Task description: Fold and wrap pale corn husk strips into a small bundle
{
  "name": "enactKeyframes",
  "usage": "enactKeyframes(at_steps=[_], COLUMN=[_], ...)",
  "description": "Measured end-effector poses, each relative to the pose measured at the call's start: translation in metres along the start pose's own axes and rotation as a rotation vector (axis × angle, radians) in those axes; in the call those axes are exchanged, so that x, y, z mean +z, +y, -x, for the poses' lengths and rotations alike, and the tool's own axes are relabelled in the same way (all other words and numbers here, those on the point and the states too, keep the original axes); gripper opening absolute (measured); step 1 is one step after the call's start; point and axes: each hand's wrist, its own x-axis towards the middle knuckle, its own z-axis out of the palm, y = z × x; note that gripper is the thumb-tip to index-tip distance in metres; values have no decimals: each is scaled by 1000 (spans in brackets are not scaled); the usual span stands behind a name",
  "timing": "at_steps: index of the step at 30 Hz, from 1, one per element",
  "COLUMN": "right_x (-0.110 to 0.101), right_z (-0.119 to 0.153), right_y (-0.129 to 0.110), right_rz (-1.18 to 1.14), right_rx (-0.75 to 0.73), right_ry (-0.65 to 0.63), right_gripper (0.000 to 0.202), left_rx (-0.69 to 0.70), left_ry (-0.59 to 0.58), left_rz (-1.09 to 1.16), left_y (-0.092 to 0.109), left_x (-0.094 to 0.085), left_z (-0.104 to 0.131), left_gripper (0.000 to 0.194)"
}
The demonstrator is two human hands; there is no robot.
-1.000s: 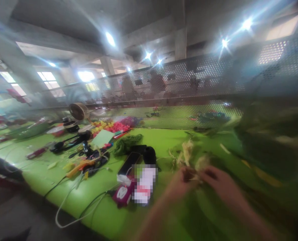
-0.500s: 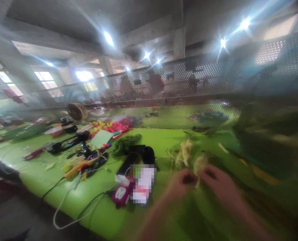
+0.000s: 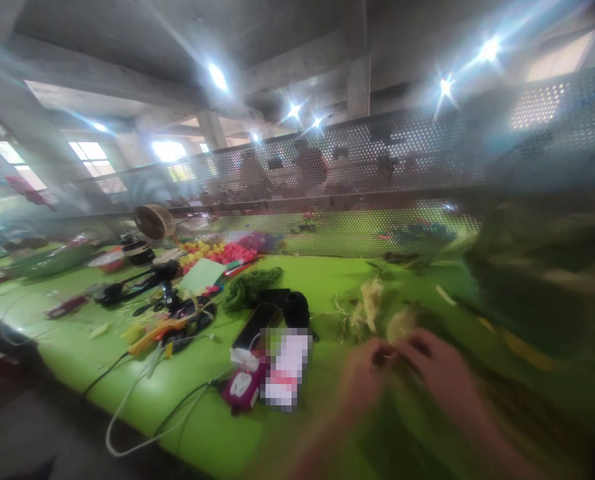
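My left hand (image 3: 366, 373) and my right hand (image 3: 437, 370) meet over the green table (image 3: 322, 267) at the lower right. Their fingers are closed and nearly touch. A pale, round, fuzzy piece (image 3: 401, 325) shows just beyond the right fingertips, and the right hand appears to grip its near side. At the left fingertips there is a small pale bit, too blurred to name. Behind the hands lies a pale yellowish bundle of dry-looking strips (image 3: 371, 301) with thin, stringy ends.
To the left are a phone with a blurred screen (image 3: 287, 370), a purple power bank (image 3: 242, 390), a dark phone (image 3: 257, 325), an orange glue gun (image 3: 155, 335), green netting (image 3: 252, 287) and cables. A perforated metal screen (image 3: 327, 167) stands behind; a dark green bag-like mass (image 3: 542, 267) is at right.
My left hand has moved slightly right and up, its fingertips now closer to my right hand. The right hand and the pale round piece stay almost in place.
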Motion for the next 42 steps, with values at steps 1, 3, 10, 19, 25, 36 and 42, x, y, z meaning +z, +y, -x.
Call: enactKeyframes(at_steps=[1,3,10,19,25,36,42], right_x=[1,1,-2,-2,-4,-2,-4], right_z=[1,4,5,-2,3,2,1], right_y=[-2,-6,-15,6,-8,0,-8], right_rz=[0,-16,-137,-290,-95,-44,-34], right_rx=[5,12,80,166,54,-5,43], right_ry=[1,-2,-19,-2,26,15,-36], right_gripper=[25,25,25,24,25,26,28], left_rx=[12,23,-139,-277,-261,-103,-140], left_ry=[0,5,5,-98,-81,-125,-73], left_rz=[1,16,313,468,449,262,373], left_y=[0,0,-2,-5,-12,0,-3], left_x=[0,0,4,-4,-1,-3,6], left_z=[0,0,-2,-2,-3,-1,-2], left_gripper=[13,14,20,43,34,10,21])
